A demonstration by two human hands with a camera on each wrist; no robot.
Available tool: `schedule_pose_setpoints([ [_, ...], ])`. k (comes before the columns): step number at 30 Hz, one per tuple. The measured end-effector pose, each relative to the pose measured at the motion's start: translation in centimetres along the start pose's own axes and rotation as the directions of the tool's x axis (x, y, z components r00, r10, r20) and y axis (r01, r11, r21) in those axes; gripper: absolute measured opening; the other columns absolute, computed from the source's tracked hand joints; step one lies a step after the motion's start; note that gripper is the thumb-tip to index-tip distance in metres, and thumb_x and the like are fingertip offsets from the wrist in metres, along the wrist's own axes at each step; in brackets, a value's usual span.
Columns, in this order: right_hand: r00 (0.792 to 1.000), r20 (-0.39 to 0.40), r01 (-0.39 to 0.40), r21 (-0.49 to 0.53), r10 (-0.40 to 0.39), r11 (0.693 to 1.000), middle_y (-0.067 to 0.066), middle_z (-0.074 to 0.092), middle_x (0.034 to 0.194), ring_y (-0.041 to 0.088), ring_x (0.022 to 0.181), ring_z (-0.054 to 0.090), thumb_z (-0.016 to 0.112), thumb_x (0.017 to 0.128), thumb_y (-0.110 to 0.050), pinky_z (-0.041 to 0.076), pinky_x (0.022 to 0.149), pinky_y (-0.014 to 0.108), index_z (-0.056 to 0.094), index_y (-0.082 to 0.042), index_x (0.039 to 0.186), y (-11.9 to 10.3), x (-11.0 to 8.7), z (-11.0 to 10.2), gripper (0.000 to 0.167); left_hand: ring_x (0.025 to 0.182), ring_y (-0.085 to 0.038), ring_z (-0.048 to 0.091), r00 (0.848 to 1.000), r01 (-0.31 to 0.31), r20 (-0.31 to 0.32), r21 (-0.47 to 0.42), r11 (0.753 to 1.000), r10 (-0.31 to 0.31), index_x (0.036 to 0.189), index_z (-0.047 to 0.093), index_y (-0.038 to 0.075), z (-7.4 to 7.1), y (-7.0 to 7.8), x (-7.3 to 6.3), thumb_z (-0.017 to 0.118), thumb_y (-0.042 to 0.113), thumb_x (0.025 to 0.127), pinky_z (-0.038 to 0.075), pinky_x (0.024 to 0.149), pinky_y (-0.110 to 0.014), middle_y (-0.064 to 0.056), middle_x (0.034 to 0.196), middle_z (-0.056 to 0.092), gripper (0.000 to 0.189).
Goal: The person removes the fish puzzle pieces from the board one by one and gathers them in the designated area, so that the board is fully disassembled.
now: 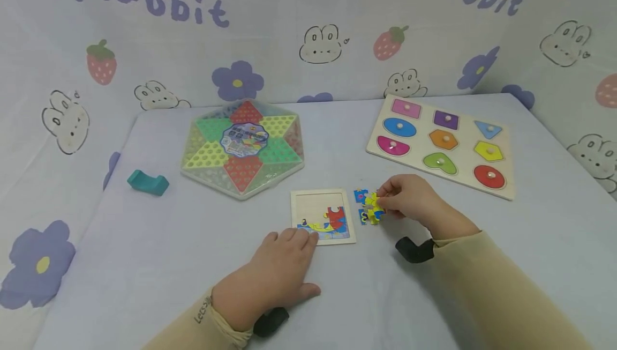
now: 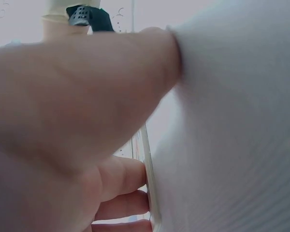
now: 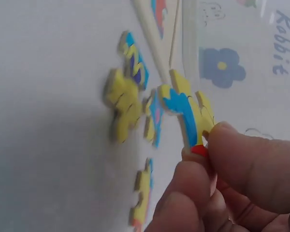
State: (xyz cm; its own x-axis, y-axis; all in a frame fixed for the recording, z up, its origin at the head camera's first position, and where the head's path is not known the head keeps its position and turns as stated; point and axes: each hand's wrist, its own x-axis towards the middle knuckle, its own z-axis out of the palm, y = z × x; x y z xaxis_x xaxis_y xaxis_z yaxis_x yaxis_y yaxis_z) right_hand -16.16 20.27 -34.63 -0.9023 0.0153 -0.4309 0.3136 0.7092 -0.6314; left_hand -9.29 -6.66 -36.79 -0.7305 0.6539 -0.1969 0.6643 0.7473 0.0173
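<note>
A small square wooden puzzle tray (image 1: 323, 193) lies on the white cloth, its lower part filled with red, blue and yellow pieces. My left hand (image 1: 281, 267) rests on its lower left edge, fingers extended and thumb out to the side. In the right wrist view, my right hand (image 3: 232, 183) pinches a yellow, blue and red puzzle piece (image 3: 189, 113) between thumb and fingers. Several loose pieces lie beneath it, among them a yellow piece (image 3: 124, 104) and a blue one (image 3: 135, 63). From the head view, the right hand (image 1: 409, 202) is just right of the tray.
A hexagonal Chinese checkers board (image 1: 212, 178) lies at the back left. Behind the right hand is a wooden shape board (image 1: 419, 157) with knobbed colored shapes. A teal curved block (image 1: 148, 183) sits at the far left. Rabbit-print cloth (image 1: 270, 39) hangs behind the table.
</note>
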Motion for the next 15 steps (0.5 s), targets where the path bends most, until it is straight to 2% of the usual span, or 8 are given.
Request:
schedule_pose_setpoints([
  [3,0.999,-0.005,-0.037,0.007,0.037,0.999,0.008,0.062,0.088,0.018,0.074,0.055,0.067,0.091,-0.018,0.050,0.066,0.024,0.061,-0.002,0.107,0.8,-0.1,-0.3,0.024,0.124,-0.022,0.046,1.000,0.001,0.000,-0.004,1.000,-0.001,0.144,0.043,0.007,0.0,0.0,0.0,0.064,0.064,0.080,0.043,0.093,-0.044,-0.005,0.135,0.052,0.088],
  [7,0.998,-0.003,-0.063,-0.038,0.063,0.997,0.009,0.062,0.089,0.018,0.074,0.055,0.069,0.089,-0.019,0.048,0.065,0.023,0.062,-0.003,0.104,1.3,-0.1,-0.4,0.023,0.125,-0.022,0.046,1.000,0.003,0.003,-0.002,1.000,-0.003,0.144,0.042,0.007,0.0,0.0,0.0,0.063,0.065,0.081,0.044,0.093,-0.043,-0.005,0.135,0.051,0.088],
  [15,0.999,-0.020,-0.045,-0.198,0.041,0.979,0.008,0.063,0.087,0.019,0.077,0.054,0.068,0.089,-0.019,0.046,0.065,0.026,0.065,-0.005,0.098,1.6,-0.1,-0.6,0.017,0.124,-0.022,0.047,1.000,-0.003,-0.009,0.002,1.000,0.003,0.144,0.043,0.007,0.0,-0.1,-0.1,0.064,0.064,0.080,0.044,0.093,-0.043,-0.005,0.134,0.052,0.088],
])
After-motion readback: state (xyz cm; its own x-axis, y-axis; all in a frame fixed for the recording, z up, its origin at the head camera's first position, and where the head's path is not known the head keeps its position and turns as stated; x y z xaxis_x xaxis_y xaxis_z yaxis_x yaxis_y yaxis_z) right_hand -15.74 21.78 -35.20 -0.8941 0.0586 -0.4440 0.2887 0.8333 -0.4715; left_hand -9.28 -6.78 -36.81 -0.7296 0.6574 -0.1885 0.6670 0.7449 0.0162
